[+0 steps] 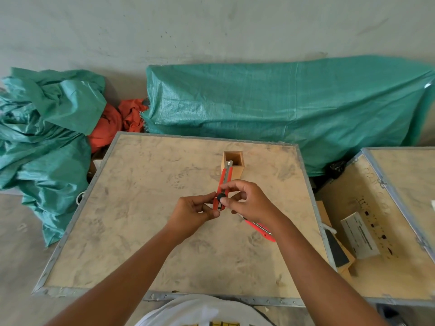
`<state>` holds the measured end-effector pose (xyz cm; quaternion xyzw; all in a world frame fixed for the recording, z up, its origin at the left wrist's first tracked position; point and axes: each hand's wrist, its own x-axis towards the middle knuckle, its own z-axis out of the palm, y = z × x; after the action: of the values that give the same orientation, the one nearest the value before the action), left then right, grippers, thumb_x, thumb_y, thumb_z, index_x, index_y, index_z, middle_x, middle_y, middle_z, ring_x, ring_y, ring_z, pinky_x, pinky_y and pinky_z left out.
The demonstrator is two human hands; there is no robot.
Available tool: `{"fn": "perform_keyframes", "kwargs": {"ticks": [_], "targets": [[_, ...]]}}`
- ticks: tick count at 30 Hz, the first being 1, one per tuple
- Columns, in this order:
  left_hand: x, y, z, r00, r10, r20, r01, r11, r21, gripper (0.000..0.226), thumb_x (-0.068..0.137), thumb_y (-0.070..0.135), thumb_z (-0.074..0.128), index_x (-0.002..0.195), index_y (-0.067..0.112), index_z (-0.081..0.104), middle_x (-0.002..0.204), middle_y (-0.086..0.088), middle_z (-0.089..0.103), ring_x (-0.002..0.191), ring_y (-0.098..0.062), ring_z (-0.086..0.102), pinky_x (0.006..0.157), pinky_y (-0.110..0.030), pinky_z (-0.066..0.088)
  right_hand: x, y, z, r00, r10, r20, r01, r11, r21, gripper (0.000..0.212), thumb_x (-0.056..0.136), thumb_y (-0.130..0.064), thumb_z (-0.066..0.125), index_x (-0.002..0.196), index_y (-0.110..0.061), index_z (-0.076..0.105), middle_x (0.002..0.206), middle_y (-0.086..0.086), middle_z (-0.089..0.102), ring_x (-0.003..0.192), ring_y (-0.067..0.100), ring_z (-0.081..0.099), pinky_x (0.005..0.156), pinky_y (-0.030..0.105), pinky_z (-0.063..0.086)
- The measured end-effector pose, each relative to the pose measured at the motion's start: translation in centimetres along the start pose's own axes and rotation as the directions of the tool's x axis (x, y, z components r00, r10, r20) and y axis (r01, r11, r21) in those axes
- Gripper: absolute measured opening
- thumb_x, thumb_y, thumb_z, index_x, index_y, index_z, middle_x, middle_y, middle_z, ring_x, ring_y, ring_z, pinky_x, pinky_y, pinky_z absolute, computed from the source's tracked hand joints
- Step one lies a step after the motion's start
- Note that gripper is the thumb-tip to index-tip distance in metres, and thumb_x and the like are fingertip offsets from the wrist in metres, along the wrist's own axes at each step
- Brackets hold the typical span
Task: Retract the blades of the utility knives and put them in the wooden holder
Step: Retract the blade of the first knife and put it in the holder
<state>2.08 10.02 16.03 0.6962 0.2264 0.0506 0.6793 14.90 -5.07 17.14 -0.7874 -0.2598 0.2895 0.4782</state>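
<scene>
A red utility knife is held above the wooden crate top, tip pointing away toward the wooden holder. My left hand pinches its near end. My right hand grips the body with thumb and forefinger at the black slider knob. A short bit of metal blade shows at the knife's far tip, in front of the holder's open top. A second red utility knife lies flat on the crate, partly hidden under my right wrist. The holder is a square open-topped box standing upright.
Green tarpaulin covers a bulk behind the crate, with more crumpled tarp and orange cloth at left. A second crate with an open lid stands to the right, holding a grey box.
</scene>
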Motion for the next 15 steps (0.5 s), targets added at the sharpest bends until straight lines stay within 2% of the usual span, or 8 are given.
{"fn": "perform_keyframes", "kwargs": {"ticks": [2, 4, 7, 9, 12, 15], "targets": [[0.2, 0.2, 0.5, 1.000, 0.014, -0.003, -0.014, 1.000, 0.003, 0.047, 0.076, -0.005, 0.080, 0.119, 0.013, 0.071, 0.081, -0.004, 0.079, 0.065, -0.001, 0.069, 0.061, -0.011, 0.050, -0.2, 0.0, -0.7, 1.000, -0.015, 0.008, 0.015, 1.000, -0.016, 0.023, 0.089, -0.022, 0.078, 0.110, -0.031, 0.077, 0.106, -0.007, 0.077, 0.088, 0.018, 0.074, 0.074, 0.036, 0.066], [0.3, 0.4, 1.0, 0.999, 0.032, 0.010, -0.032, 0.999, 0.001, 0.048, 0.075, -0.002, 0.082, 0.119, 0.015, 0.072, 0.086, -0.006, 0.080, 0.071, -0.006, 0.072, 0.071, -0.017, 0.054, -0.3, 0.1, -1.3, 0.999, -0.026, -0.033, 0.024, 0.998, -0.050, 0.017, 0.086, -0.026, 0.081, 0.102, -0.030, 0.078, 0.101, -0.009, 0.077, 0.088, 0.011, 0.073, 0.078, 0.035, 0.064], [0.5, 0.6, 1.8, 0.999, 0.047, 0.015, -0.047, 0.999, -0.003, 0.049, 0.074, -0.002, 0.082, 0.117, 0.018, 0.072, 0.095, -0.005, 0.080, 0.079, -0.014, 0.074, 0.085, -0.028, 0.057, -0.4, 0.3, -2.0, 0.996, -0.034, -0.080, 0.028, 0.997, -0.078, 0.018, 0.081, -0.032, 0.084, 0.095, -0.028, 0.075, 0.099, -0.013, 0.074, 0.087, 0.003, 0.072, 0.076, 0.020, 0.056], [0.6, 0.7, 2.3, 0.998, 0.055, 0.007, -0.055, 0.999, 0.001, 0.049, 0.074, -0.003, 0.082, 0.118, 0.017, 0.072, 0.096, -0.004, 0.080, 0.079, -0.015, 0.074, 0.089, -0.031, 0.058, -0.5, 0.3, -2.5, 0.997, -0.043, -0.060, 0.040, 0.998, -0.058, 0.018, 0.082, -0.032, 0.083, 0.098, -0.030, 0.075, 0.102, -0.015, 0.074, 0.088, 0.003, 0.071, 0.075, 0.016, 0.055], [1.0, 0.8, 2.8, 0.998, 0.062, -0.006, -0.062, 0.998, 0.009, 0.050, 0.072, -0.001, 0.084, 0.118, 0.018, 0.073, 0.095, -0.005, 0.080, 0.078, -0.015, 0.074, 0.092, -0.038, 0.058, -0.3, 0.6, -3.1, 0.997, -0.068, -0.042, 0.067, 0.997, -0.033, 0.020, 0.085, -0.028, 0.082, 0.104, -0.029, 0.078, 0.103, -0.014, 0.076, 0.089, 0.004, 0.072, 0.080, 0.023, 0.060], [1.4, 1.2, 3.4, 0.997, 0.077, -0.018, -0.076, 0.996, 0.038, 0.050, 0.073, -0.002, 0.083, 0.111, 0.028, 0.074, 0.095, 0.000, 0.080, 0.078, -0.016, 0.074, 0.090, -0.034, 0.058, 0.1, 0.8, -3.5, 0.993, -0.076, -0.090, 0.070, 0.995, -0.066, 0.018, 0.082, -0.029, 0.084, 0.097, -0.025, 0.075, 0.098, -0.012, 0.076, 0.087, 0.003, 0.072, 0.081, 0.024, 0.059]]}}
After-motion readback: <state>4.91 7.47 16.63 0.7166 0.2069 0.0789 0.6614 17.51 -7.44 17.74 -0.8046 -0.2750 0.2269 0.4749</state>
